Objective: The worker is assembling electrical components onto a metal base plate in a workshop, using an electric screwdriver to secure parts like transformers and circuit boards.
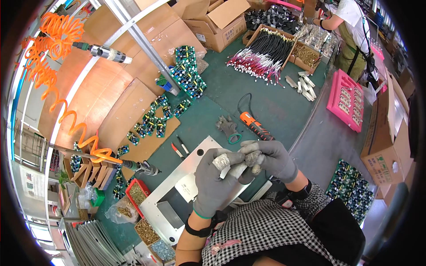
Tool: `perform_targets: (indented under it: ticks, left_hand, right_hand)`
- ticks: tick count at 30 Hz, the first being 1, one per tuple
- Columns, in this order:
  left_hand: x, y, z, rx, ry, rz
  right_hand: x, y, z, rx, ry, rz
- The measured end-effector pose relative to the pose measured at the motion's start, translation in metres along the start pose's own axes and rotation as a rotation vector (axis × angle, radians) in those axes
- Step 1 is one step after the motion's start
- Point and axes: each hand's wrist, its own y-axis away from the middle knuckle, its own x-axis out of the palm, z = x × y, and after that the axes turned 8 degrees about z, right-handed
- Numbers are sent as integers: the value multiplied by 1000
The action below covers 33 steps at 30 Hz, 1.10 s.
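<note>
Left hand [216,177] and right hand [270,158], both gloved, pinch a small grey part [253,160] together above the green tabletop [266,102].

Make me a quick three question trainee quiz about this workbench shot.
1. True or false: both hands, left hand and right hand, wear grey gloves.
2. Which lies just beyond the hands on the green mat? A) orange-handled tool B) blue hammer C) yellow tape measure
3. Fill in: the coiled air hose at upper left is ____ in colour.

Key: 1 true; 2 A; 3 orange.
</note>
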Motion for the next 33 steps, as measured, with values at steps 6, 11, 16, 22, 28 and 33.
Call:
perform_targets:
  ticks: [6, 11, 16, 22, 28, 33]
  left_hand:
    - [-2, 1, 0, 59, -66, 30]
    - [-4, -1, -1, 45, -99, 91]
    - [-5, -2, 1, 60, -101, 77]
    - [-3, -1, -6, 79, -142, 52]
    - [-4, 1, -9, 115, -139, 79]
    - [-3, 1, -9, 157, -185, 70]
  right_hand:
    - [4, -1, -1, -13, -7, 5]
    - [8, 1, -6, 40, 162, -16]
    - [10, 4, -5, -44, 358, 55]
    - [11, 6, -4, 14, 332, 1]
    - [10, 2, -2, -77, 301, -2]
    - [10, 1, 1, -68, 285, -15]
